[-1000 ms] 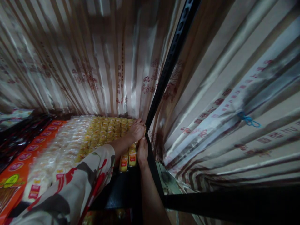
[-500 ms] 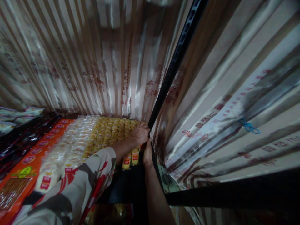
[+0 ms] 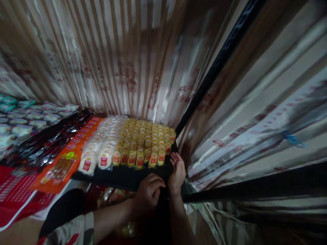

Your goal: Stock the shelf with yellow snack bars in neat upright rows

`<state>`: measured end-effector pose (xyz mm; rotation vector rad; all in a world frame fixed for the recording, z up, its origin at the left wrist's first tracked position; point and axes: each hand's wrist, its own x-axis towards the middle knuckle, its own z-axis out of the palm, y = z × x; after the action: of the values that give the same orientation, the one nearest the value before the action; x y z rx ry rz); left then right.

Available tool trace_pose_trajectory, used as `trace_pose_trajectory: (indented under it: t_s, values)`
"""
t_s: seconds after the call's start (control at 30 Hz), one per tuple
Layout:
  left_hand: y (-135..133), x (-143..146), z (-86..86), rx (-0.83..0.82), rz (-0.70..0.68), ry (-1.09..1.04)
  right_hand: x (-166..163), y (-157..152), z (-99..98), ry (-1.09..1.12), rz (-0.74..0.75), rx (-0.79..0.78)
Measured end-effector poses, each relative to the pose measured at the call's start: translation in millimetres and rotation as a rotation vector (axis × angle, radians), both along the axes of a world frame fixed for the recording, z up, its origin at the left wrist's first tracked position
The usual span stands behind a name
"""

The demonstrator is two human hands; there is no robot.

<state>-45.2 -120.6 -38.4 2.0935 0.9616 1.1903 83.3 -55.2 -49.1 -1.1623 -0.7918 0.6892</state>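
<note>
My left hand is over the front edge of the black shelf, its fingers curled together. What they hold, if anything, is too dark to make out. Close by on the right, my right hand is cupped at the shelf's corner, fingers stretched out and palm turned toward the left hand; nothing shows in it. Just behind both hands stand rows of small yellow-wrapped snack packs with red labels. A dark perforated metal post rises slanting from the shelf's back corner.
Left of the yellow packs lie white-wrapped packs, an orange snack bag, dark shiny packets and pale packets. Pleated printed sheeting hangs behind and to the right, with a blue tie. A dark rail runs right.
Both hands have come away from the foot of the post, down and toward me. My right hand's fingers have opened out. The view has shifted left, showing more packets.
</note>
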Motion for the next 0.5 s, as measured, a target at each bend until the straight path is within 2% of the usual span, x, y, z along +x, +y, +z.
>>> trace_pose_trajectory:
  t_s: [0.07, 0.13, 0.27, 0.37, 0.43, 0.5]
  values:
    - [-37.0, -22.6, -18.5, -0.149, -0.013, 0.063, -22.1, -39.6, -1.0, -0.007, 0.039, -0.003]
    - [-69.0, -46.3, -35.7, -0.371, 0.010, 0.158, -47.8, -80.7, -9.9, -0.022, 0.138, -0.052]
    - [-108.3, -92.2, -63.0, -0.729, 0.127, 0.259, -106.2, -140.1, -47.9, -0.087, 0.444, -0.335]
    - [-113.6, -118.4, -80.9, -0.999, 0.321, 0.343, -144.6, -151.3, -87.2, -0.079, 0.560, -0.580]
    - [-108.2, -128.4, -93.0, -1.180, 0.454, 0.371, -157.8, -146.7, -112.6, -0.221, 0.593, -0.713]
    - [-98.8, -132.5, -104.8, -1.252, 0.512, 0.345, -159.3, -137.9, -133.3, -0.452, 0.576, -0.755]
